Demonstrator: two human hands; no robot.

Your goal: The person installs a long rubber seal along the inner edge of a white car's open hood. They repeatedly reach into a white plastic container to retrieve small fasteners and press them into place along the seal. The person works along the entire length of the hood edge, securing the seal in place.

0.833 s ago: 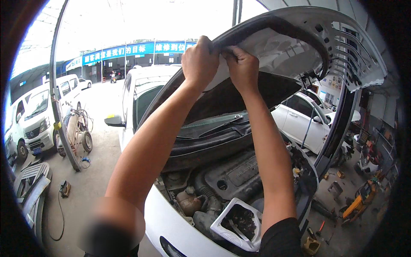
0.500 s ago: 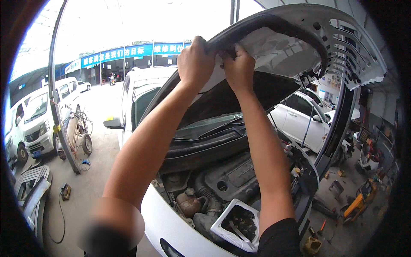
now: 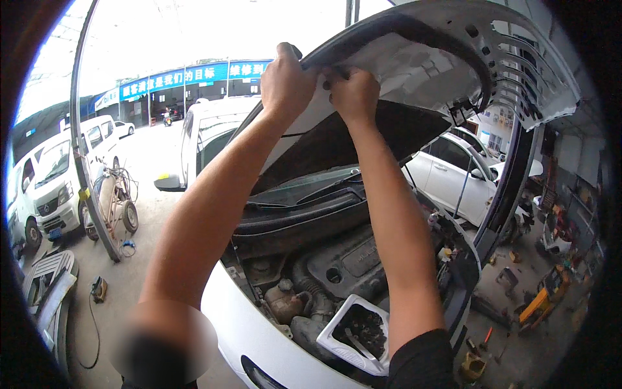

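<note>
Both my arms reach up to the raised white hood (image 3: 447,71) of a white car. My left hand (image 3: 287,83) grips the hood's left edge, where a black rubber seal strip (image 3: 414,29) runs along the rim. Just to the right, my right hand (image 3: 353,96) pinches the same edge and seal from below. Beneath my arms the engine bay (image 3: 324,272) lies uncovered, with a black engine cover and hoses. A white tray-like part (image 3: 356,330) holding dark bits rests at the bay's front.
A white car (image 3: 453,178) is parked at right and a white van (image 3: 58,181) at left. A wheeled cart with a cylinder (image 3: 113,204) stands beside a metal post. Tools and yellow equipment (image 3: 534,308) lie on the floor at right. Bumper parts (image 3: 45,285) lie lower left.
Both hands have stayed on the hood's edge; the view has shifted a little, and my hands sit slightly further left along the seal.
</note>
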